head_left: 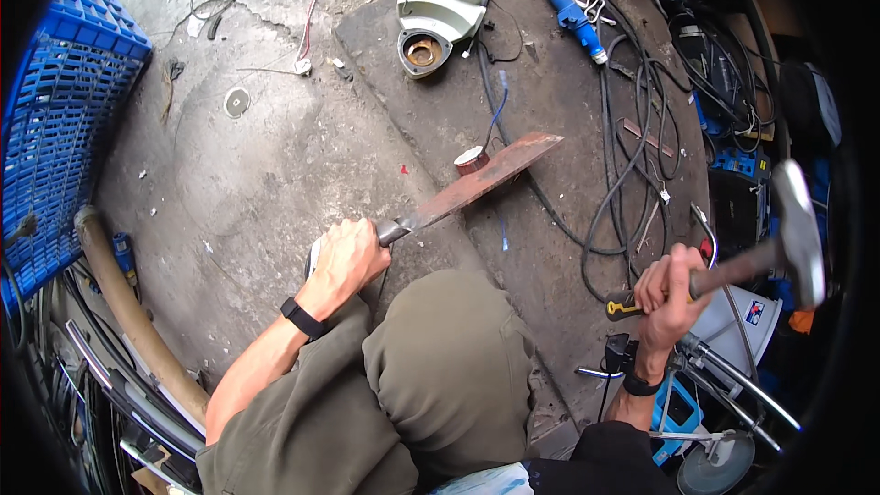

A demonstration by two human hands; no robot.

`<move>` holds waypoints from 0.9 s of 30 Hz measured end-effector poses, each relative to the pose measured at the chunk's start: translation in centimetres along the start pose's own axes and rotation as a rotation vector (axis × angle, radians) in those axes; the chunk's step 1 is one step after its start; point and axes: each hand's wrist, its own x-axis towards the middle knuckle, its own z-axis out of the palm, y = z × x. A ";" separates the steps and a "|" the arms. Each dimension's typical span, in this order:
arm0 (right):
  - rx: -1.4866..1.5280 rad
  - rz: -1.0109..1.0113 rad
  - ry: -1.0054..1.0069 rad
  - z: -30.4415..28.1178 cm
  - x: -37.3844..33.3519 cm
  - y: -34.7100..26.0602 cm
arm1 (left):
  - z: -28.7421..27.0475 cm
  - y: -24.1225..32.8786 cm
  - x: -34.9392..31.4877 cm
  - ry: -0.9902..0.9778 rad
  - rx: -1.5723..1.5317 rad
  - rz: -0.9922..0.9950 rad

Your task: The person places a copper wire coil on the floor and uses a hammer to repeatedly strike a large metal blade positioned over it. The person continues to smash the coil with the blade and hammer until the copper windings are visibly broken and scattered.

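My left hand is wrapped round the grey tubular handle of a large knife with a long, flat, rusty blade. The blade points away to the right over the stained floor. Right behind its edge stands a small round copper-coloured coil with a pale top; I cannot tell whether the two touch. Out to the right, my right hand grips a hammer by its handle. The hammer is raised, its steel head well apart from the blade. A yellow-and-black handle end sticks out below my right fist.
A pale green metal machine housing lies at the far middle. Blue plug connectors and tangled black cables cover the right side. A blue plastic crate stands at the left, near a cardboard tube. Tools and a white bucket crowd the near right.
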 end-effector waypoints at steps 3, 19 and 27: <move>0.085 0.067 0.096 2.7 -3.7 4.9 | -0.1 0.1 0.2 -0.013 -0.015 -0.003; -0.168 0.102 0.052 1.1 -1.5 0.5 | -0.3 0.9 0.6 -0.005 -0.003 -0.013; -0.651 0.095 -0.190 4.5 -7.4 12.4 | -1.0 1.3 0.7 0.041 -0.067 0.041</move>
